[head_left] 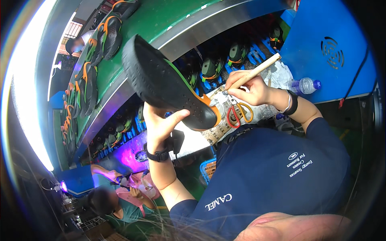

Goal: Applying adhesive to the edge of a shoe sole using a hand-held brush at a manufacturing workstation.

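a black shoe (161, 82) with orange and green trim tilts in midair near a slanted pale-handled tool (261, 69).

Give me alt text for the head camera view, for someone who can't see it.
A person's left hand holds up a black shoe with orange and green trim while the right hand grips a pale-handled tool near it. Scissors with red and yellow handles lie nearby, and similar shoes line a green surface at left.
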`<state>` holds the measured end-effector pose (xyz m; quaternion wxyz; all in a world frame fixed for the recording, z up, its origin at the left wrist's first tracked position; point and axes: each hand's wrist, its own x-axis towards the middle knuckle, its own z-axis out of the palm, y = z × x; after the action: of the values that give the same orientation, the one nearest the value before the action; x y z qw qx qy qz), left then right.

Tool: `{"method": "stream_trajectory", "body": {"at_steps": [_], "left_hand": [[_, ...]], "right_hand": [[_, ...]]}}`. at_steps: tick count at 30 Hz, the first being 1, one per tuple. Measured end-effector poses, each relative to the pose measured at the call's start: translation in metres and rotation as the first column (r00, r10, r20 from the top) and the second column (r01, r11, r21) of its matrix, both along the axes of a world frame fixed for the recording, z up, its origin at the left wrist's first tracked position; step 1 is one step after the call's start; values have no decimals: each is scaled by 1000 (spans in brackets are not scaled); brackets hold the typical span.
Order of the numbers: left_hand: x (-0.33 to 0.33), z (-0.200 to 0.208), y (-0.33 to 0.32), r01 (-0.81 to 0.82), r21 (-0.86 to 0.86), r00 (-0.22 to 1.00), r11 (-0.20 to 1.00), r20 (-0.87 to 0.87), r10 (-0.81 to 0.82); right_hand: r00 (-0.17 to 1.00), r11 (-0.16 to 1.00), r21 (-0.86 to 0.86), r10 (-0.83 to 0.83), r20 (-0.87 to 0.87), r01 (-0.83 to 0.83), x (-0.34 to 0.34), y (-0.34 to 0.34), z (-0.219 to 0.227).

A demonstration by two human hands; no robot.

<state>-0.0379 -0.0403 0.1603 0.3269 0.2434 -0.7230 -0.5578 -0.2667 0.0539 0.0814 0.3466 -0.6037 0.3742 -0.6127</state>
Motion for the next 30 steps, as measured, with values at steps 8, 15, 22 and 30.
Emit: {"method": "stream_trajectory", "body": {"at_steps": [8,15,22,30], "left_hand": [[-10,-9,-7,25,90,995,996,-99,-16],[-15,-12,-4,64,153,996,986,-69,-54],[-9,-15,8,87,238,996,967,-24,-83],[-17,-13,8,156,264,985,952,32,-170]], "right_hand": [[991,993,-115,23,-131,-38,2,-2,8],[987,935,-355,-72,-142,17,6,-17,4],[971,929,-344,-195,-142,136,0,-26,20],[926,859,-451,-343,-157,242,-15,-32,33]]}}
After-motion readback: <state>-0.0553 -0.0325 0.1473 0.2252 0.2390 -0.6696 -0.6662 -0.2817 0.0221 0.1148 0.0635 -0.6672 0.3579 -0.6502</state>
